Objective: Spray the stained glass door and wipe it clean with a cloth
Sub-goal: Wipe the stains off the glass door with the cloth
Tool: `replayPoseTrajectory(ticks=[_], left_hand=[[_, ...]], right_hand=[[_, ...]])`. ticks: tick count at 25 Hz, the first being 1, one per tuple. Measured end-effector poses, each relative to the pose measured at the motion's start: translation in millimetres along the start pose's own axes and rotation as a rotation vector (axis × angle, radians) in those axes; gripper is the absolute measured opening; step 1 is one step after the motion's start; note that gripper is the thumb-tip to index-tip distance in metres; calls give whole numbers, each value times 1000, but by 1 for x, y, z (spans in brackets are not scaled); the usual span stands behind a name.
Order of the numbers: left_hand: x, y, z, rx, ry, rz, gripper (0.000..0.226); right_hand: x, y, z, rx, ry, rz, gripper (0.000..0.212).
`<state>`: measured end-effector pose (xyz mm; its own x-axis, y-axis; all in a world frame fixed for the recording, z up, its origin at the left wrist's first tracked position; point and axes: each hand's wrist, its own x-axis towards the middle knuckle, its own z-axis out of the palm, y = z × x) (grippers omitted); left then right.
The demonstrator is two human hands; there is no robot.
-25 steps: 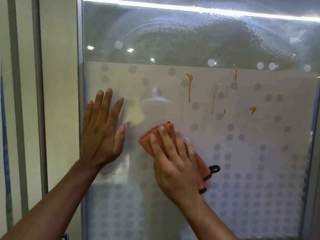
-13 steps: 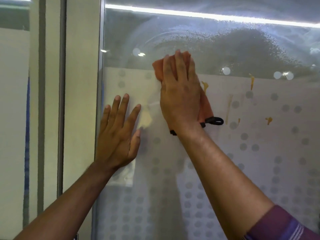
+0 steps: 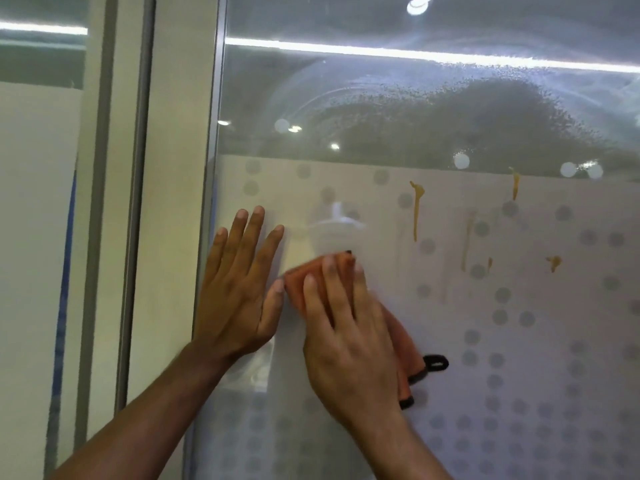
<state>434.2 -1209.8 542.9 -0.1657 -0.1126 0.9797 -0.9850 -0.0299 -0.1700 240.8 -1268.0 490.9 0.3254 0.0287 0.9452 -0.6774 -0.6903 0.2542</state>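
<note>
- Wiping is going on now, but the job looks only partly done.
- On the far left is a pale wall point(image 3: 38, 237) and the metal door frame point(image 3: 211, 202).
- Next comes the glass door point(image 3: 346, 427). It fills most of the view and has rows of grey dots on a frosted part.
- The left hand point(image 3: 239, 289) lies flat on the glass near the frame. Its fingers are spread wide and it holds nothing.
- Just beside it, the right hand point(image 3: 346, 344) presses an orange cloth point(image 3: 304, 282) flat on the glass. The fingers lie stretched over the cloth. A black loop point(image 3: 436, 362) pokes out of the cloth on the right.
- The glass around the hands looks free of stains.
- Higher up, the clear glass is speckled with tiny drops point(image 3: 433, 109), so I think it has been sprayed.
- To the right, yellow-brown drips point(image 3: 416, 209) run down the glass, well apart from the cloth. More spots point(image 3: 553, 262) sit farther right. These still need wiping.
- No bottle, bucket or other container shows.
</note>
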Motion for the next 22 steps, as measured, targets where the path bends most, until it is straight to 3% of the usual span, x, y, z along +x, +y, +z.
replayPoseTrajectory(ticks=[3,7,12,16,22], left_hand=[[1,2,-3,9,1,-1,72],[3,22,-6,26,16,-5,72],[17,73,11,10,22,11,74],[19,100,32,22,12,14,76],[18,103,46,98,31,21,77]], right_hand=[[-41,16,-4,-45,-10,-53,60],[-61,56,-25,-109,34,22,64],[-78,134,-56,-186,113,343,74],[-83,211,-89,-118,224,679,68],[-38,274,-117,68,331,786,67]])
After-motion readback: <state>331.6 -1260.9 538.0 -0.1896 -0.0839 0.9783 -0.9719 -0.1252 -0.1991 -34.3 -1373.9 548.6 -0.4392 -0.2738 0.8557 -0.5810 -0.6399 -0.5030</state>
